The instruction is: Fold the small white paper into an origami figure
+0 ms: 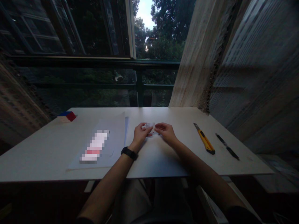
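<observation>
Near the middle of the frame, we hold a small white piece of paper (150,125) above the white table (158,158), with our left hand (140,132) closed on its left side, thumb over the front and fingers curled around and behind. Our right hand (167,132) meets it from the right, palm turned inward, fingers bent and tips at the paper's right side; whether they pinch it or only touch it, we cannot tell. Both our forearms reach up from the lower corners and converge on the paper, the left wrist wearing a black wristband (129,153). Dark marks show on the small piece, too small for us to read. Left of centre lie overlapping paper sheets (118,140), where a pixelated patch with a reddish band hides whatever is printed, so we can read nothing there. At the upper left of the tabletop sits a puzzle cube (70,116) with blue and red faces. To the right, we have a yellow-and-black utility knife (204,139), its blade end pointing toward the upper left, and beside it a dark pen (227,147) slanting similarly. We can make out no brand on either.
</observation>
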Demonstrator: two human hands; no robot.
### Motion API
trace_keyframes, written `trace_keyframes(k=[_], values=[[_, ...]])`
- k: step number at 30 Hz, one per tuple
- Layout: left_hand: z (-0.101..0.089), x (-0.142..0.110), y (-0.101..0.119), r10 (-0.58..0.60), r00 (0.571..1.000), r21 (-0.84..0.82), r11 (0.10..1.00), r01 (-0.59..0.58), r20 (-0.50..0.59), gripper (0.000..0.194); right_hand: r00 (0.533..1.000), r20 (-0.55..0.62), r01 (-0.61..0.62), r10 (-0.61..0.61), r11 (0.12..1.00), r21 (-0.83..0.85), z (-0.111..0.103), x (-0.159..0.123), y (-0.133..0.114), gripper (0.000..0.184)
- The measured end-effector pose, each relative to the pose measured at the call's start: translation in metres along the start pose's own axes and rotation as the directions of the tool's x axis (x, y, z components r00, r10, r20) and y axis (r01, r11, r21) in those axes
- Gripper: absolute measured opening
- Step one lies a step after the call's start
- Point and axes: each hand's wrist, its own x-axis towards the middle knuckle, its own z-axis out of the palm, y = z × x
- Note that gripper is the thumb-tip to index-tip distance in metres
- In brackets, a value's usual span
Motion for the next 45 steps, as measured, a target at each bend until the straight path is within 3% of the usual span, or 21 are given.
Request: trace_keyframes(k=[5,10,18,26,31,36,41,45], values=[[-0.002,0.002,0.000,0.052,0.998,0.064,0.997,-0.049,-0.041,0.039,0.999,0.039,-0.018,0.019,1.000,-0.009,0.002,-0.003,-0.003,0.032],[-0.003,0.003,-0.004,0.148,0.989,0.205,0.968,-0.144,-0.008,0.041,0.999,0.044,-0.030,0.029,0.999,0.022,0.004,-0.005,-0.003,0.036],[-0.005,0.002,-0.003,0.332,0.942,0.391,0.874,-0.289,-0.045,0.040,0.995,0.046,0.090,-0.083,0.980,-0.179,0.014,-0.010,-0.001,0.028],[-0.001,-0.004,0.000,0.324,0.945,0.405,0.870,-0.283,-0.036,0.036,0.957,-0.107,0.198,-0.271,0.875,-0.441,0.013,-0.015,-0.011,0.023],[0.003,-0.009,0.004,0.250,0.968,0.382,0.895,-0.230,-0.001,0.041,0.961,-0.091,0.206,-0.261,0.895,-0.396,0.016,-0.017,-0.009,0.020],[0.002,-0.006,0.001,0.247,0.969,0.359,0.901,-0.241,0.032,0.045,0.937,-0.077,0.268,-0.341,0.842,-0.468,0.017,-0.022,-0.012,0.017],[0.002,-0.001,-0.001,0.194,0.980,0.261,0.945,-0.198,0.041,0.049,0.918,-0.061,0.302,-0.392,0.790,-0.534,0.017,-0.023,-0.015,0.018],[0.003,0.000,0.001,0.094,0.995,0.137,0.986,-0.097,0.024,0.066,0.920,-0.125,0.262,-0.370,0.823,-0.504,0.014,-0.021,-0.014,0.019]])
